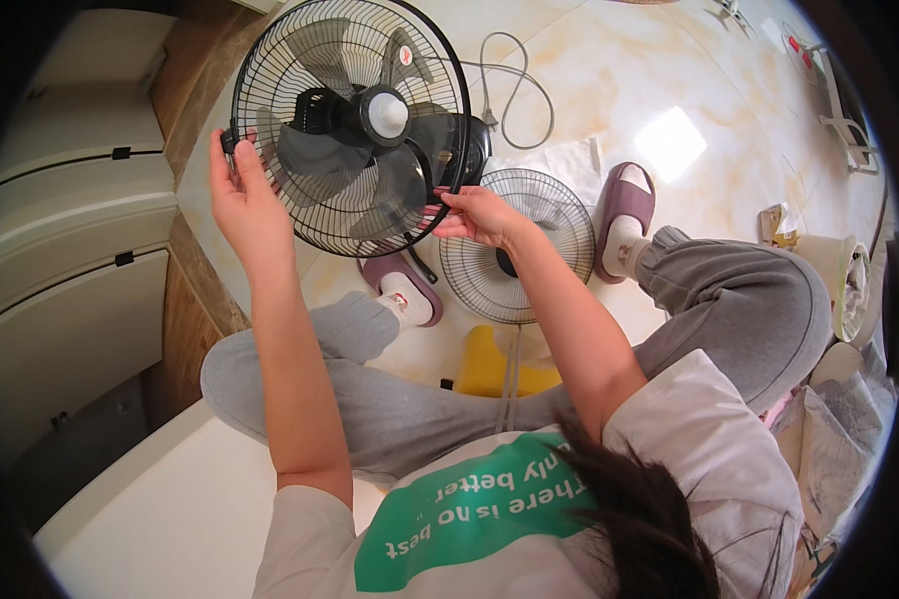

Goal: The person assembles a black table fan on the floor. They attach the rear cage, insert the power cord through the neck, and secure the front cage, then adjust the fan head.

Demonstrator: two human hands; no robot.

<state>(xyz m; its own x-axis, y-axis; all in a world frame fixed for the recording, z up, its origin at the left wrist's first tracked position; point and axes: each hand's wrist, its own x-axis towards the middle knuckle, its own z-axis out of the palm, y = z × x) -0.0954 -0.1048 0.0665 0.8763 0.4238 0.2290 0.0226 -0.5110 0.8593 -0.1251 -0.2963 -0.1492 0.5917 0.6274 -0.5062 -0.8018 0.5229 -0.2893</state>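
Fan (355,125) at 11 o'clock, held by the rim (466,100).
The left hand (250,215) closes its fingers at the clip (231,140) at the rim's 9 o'clock; the right hand (481,214) pinches near 4 o'clock. It should handle light but bulky, the wire springy (the blades (325,155) look brittle, so keep to the rim). Beyond, towards 12 o'clock, a plug (489,118) lies on the floor (589,100).

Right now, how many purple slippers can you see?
2. The left slipper is just below the black fan in the picture; the right slipper is beside the round wire grille.
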